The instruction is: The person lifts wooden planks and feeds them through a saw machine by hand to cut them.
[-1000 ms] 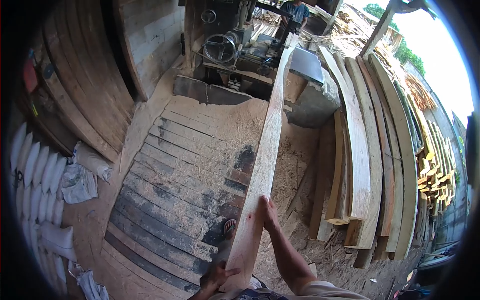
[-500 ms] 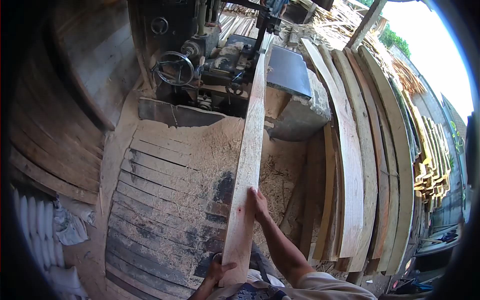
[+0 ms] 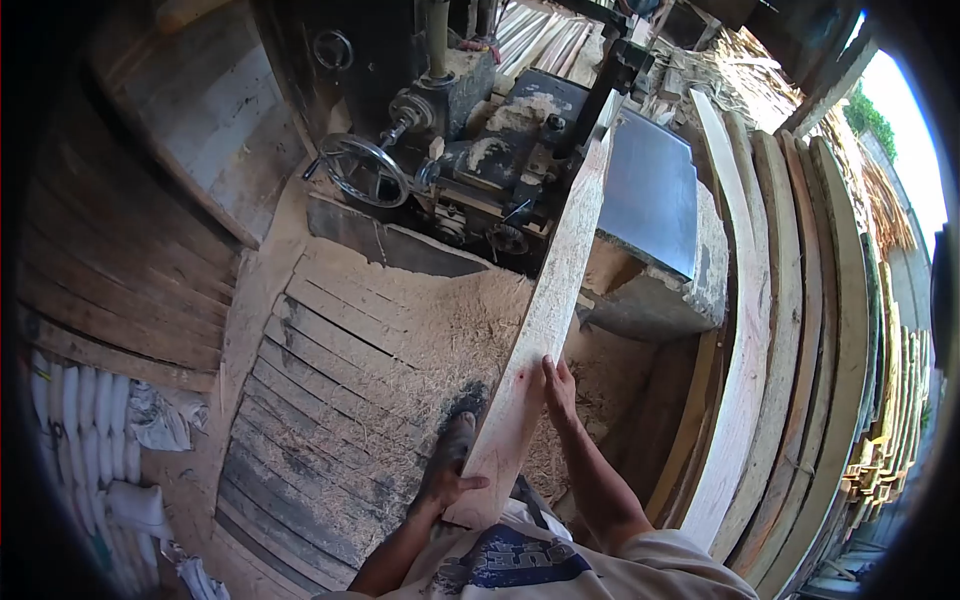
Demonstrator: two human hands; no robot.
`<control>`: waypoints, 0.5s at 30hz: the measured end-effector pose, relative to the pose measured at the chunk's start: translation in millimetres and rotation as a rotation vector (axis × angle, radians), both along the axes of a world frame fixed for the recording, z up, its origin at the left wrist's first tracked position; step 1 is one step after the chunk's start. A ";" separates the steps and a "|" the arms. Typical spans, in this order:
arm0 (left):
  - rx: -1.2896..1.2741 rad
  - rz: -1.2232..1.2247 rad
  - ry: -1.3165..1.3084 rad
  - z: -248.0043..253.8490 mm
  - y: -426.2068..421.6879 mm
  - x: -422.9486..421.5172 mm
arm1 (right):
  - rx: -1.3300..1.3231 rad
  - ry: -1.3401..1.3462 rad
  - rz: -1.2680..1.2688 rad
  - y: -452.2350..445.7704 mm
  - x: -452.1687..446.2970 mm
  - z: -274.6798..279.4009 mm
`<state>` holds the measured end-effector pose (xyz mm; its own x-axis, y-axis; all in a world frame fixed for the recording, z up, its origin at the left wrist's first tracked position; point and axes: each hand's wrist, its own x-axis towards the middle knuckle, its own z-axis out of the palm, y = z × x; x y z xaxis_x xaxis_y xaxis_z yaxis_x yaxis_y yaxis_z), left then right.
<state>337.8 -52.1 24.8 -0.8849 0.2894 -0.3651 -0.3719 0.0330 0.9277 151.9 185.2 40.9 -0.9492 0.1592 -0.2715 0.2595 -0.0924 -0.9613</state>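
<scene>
A long, pale wooden board (image 3: 545, 320) runs from my waist up to a bandsaw machine (image 3: 560, 130), its far end beside the upright blade guide. My left hand (image 3: 447, 487) grips the near end from the left, thumb on top and the other fingers hidden beneath. Farther along, my right hand (image 3: 561, 392) holds the board's right edge, its fingers along the side and partly hidden. A small dark knot marks the wood near that hand. At the machine, a smooth metal table (image 3: 650, 190) lies to the right of the board.
A chrome handwheel (image 3: 365, 170) stands out at the machine's left. Sawdust covers the slatted floor (image 3: 340, 400). Several long, curved planks (image 3: 780, 300) lean on the right. White sacks (image 3: 90, 420) are piled at the lower left.
My view has swung left and closer to the machine. The board has advanced toward the machine with my hands. More of my left arm shows now, and the right hand's fingers look straighter.
</scene>
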 end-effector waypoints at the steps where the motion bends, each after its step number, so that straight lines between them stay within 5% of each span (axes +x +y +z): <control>1: 0.032 0.008 -0.003 14.0 7.0 -29.2 | -0.013 -0.053 0.038 8.0 -9.2 2.8; 3: 0.175 0.019 -0.270 26.6 22.4 -78.6 | 0.000 -0.111 0.102 19.7 -22.1 20.0; 8: 0.135 0.000 -0.266 15.2 66.5 -214.3 | 0.237 -0.216 0.302 65.3 -10.9 23.0; 9: 0.192 0.022 -0.271 19.8 76.3 -246.0 | 0.115 -0.289 0.298 70.8 -1.8 17.4; 12: 0.172 0.000 -0.374 -2.3 107.0 -334.8 | 0.364 -0.121 0.424 72.2 -15.0 43.4; 14: 0.125 -0.003 -0.454 -4.1 127.1 -396.6 | 0.366 -0.212 0.253 64.5 -48.8 27.2; 15: 0.178 0.019 -0.429 -2.8 137.1 -422.7 | 0.436 -0.050 0.067 57.9 -70.4 9.4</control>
<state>-84.9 85.0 22.0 -0.6702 0.3661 -0.6456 -0.7225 -0.1232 0.6803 81.5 243.1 50.4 -0.9487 0.2076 -0.2384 0.2983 0.3377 -0.8927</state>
